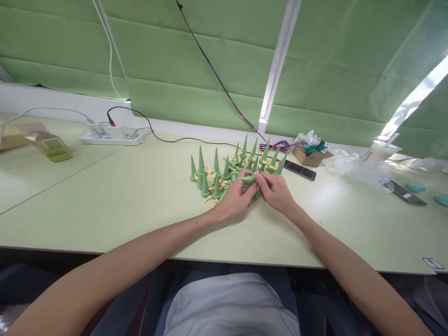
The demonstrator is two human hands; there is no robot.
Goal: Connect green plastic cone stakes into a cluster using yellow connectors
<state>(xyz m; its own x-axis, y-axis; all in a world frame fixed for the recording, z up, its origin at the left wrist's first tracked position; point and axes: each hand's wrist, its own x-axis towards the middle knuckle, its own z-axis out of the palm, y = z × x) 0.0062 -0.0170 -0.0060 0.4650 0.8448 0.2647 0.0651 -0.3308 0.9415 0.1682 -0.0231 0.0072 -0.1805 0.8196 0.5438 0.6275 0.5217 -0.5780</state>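
Observation:
A small green cone (248, 178) lies sideways between my hands. My left hand (237, 195) has its fingers closed around the pointed part. At the wider end, my right hand (276, 190) pinches with thumb and fingers; the fingertips hide the detail there. Just beyond the hands stand several upright green cones (201, 163) with round bases, in a left and a right cluster. Small yellow pieces like knotted ties (214, 176) sit among them. More green pieces lie partly hidden under my hands.
A dark phone (299, 170) lies right of the cones, near a small cardboard box (310, 156). Clear plastic wrap (360, 170) and a cup (380, 150) are farther right. A white power strip (112, 137) sits back left, its black cable (175, 140) running along the table's rear.

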